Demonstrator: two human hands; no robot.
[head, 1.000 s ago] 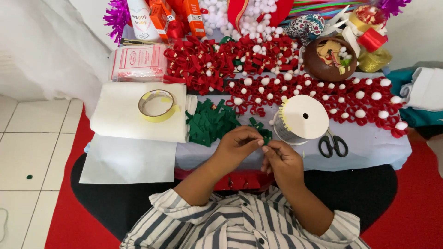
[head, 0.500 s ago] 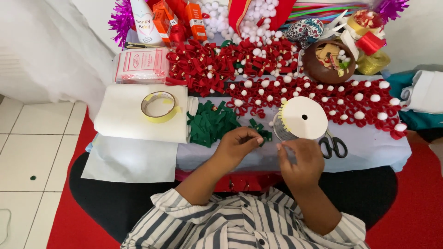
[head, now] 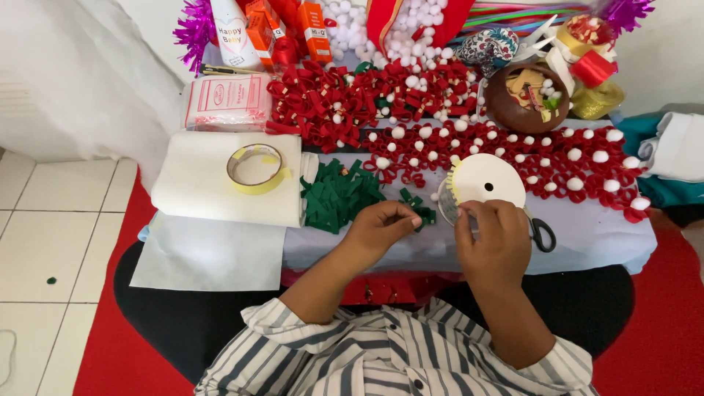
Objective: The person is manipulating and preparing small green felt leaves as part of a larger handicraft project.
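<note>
Green ribbon bow (head: 419, 210) pinched in left hand (head: 378, 227) at table edge, beside green scrap pile (head: 337, 194). Right hand (head: 493, 235) closed on white tape spool (head: 480, 187), looks like pulling tape; scissors (head: 541, 233) just right, probably needed for cutting.

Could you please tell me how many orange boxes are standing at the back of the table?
2 at least. One orange box stands upright beside the white pompoms; a second orange box leans just left of it, by the white bottle. Others may be hidden behind them or cut off by the frame.
</note>
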